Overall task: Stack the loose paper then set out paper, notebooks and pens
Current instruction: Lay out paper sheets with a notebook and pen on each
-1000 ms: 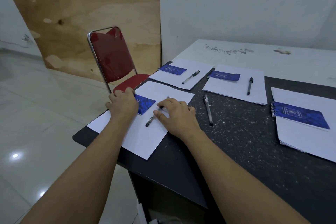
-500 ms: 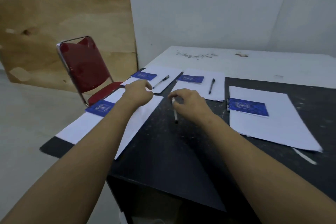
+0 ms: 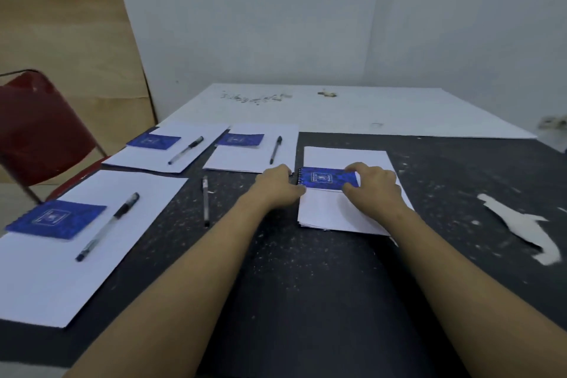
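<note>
Right hand (image 3: 372, 186) pinches the blue notebook (image 3: 326, 178) (atop the paper stack (image 3: 331, 212)); left hand (image 3: 276, 182) grip unclear.

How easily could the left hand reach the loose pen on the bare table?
Probably yes: the loose pen lies just left of the left hand, with only bare tabletop between them.

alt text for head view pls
The right hand grips a blue notebook on a paper stack on a black table, the left hand at its spiral edge. Three sheets leftward each carry notebook and pen; one loose pen lies apart.
</note>
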